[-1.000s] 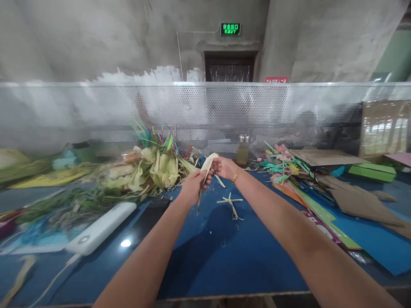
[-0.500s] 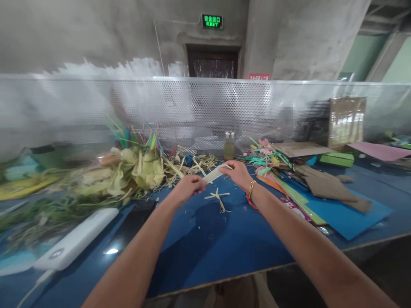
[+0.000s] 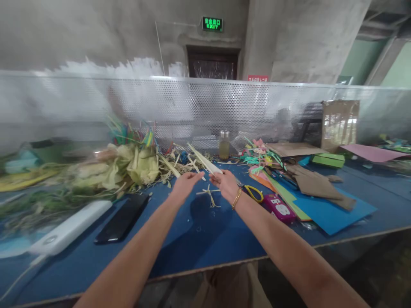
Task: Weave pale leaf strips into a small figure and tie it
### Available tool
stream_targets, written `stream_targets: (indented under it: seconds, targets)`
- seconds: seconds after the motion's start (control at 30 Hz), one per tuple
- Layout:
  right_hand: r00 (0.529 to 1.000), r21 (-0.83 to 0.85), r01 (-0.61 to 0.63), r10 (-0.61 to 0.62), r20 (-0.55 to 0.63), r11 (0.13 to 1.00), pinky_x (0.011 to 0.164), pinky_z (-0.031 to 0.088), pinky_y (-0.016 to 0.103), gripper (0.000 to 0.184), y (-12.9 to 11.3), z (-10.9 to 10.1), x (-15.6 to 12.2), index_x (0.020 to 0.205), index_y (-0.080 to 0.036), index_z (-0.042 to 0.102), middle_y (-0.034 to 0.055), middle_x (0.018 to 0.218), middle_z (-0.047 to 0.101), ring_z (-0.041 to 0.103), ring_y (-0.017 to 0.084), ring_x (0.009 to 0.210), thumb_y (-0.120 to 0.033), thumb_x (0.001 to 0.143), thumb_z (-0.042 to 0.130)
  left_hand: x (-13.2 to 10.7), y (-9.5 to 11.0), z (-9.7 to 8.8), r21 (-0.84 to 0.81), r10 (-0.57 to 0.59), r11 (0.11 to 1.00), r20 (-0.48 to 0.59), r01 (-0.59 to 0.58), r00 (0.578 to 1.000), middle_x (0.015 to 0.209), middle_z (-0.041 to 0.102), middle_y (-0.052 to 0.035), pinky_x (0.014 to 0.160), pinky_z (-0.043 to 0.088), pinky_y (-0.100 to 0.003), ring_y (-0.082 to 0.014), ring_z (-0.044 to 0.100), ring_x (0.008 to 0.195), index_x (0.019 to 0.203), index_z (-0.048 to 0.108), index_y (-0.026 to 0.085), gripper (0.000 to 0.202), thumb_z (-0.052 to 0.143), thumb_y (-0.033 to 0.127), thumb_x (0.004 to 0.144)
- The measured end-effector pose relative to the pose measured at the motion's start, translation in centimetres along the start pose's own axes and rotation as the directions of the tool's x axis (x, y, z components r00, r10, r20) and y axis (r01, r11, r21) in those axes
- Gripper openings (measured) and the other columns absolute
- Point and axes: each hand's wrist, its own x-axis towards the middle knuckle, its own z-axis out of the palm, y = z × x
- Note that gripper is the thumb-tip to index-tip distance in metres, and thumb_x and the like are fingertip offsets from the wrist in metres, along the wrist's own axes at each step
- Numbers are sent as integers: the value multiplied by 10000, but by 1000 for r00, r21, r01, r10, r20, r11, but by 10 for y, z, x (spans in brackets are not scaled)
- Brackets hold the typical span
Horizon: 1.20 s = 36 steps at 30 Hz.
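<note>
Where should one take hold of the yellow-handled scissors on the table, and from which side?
Best by the handle loops of the yellow-handled scissors, probably from above and from the right. They lie flat on the blue table, loops toward the pink box; the blade end, partly hidden by the wrist, points toward the right hand, which pinches a pale strip.

- Husk strip (image 3: 205,161), centre of frame: dry, fibrous plant stuff, pale and matt.
- Table top (image 3: 205,244): smooth blue board with a faint sheen.
- Phone (image 3: 122,218), lower left: black and glossy as glass.
- Power bank (image 3: 69,229) beside it: smooth white plastic.
- Screen (image 3: 224,107) across the back: perforated metal, dull silver.
- Cardboard (image 3: 316,186), right: brown and matt.
- Bracelet (image 3: 236,198): shiny gold-coloured metal.
- Wall (image 3: 96,30), top: rough bare concrete.
</note>
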Motion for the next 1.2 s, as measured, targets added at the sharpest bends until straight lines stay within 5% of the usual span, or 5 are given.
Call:
stream_targets:
  seconds: [0.17,0.3,0.53,1.0,1.2]
  targets:
    - [989,-207,78,-50,136,975,602,524,269,179,19,-2,-13,771,-198,486,-27,654,606,642,140,625,-197,714,656,-5,4,33,-233,-37,972,38,45,999,695,674,-29,650,458,-298,-178,600,657,753,669,163,349,778,442,574]
    - [934,-492,355,-280,221,795,622,476,247,214,18,-18,0,768,-191,566,-28,703,611,599,125,667,-283,646,715,2,1,21,-272,-81,953,183,130,980,756,693,-41,721,501,-318,-180,633,709,775,679,150,313,808,308,537]
    - [883,-547,461,-297,365,699,632,463,252,167,13,-26,10,756,-197,569,-23,694,615,575,122,641,-269,661,686,-2,-5,9,-319,-76,934,256,158,964,772,698,-10,706,520,-300,-162,645,712,1065,620,177,616,817,143,483]
    - [784,-600,620,-402,473,505,654,456,242,124,11,-22,4,757,-206,532,-16,728,605,568,116,658,-289,761,624,-3,-6,16,-224,-163,953,186,203,969,585,619,-28,508,422,-238,-106,521,509,693,683,118,290,829,301,521]
    - [864,-905,411,-367,346,114,899,436,390,202,-41,-57,14,644,-188,550,82,768,664,619,263,980,-118,636,740,6,-7,10,-360,-155,921,17,151,988,649,640,-15,486,400,-199,-84,524,531,757,689,134,326,828,293,509]
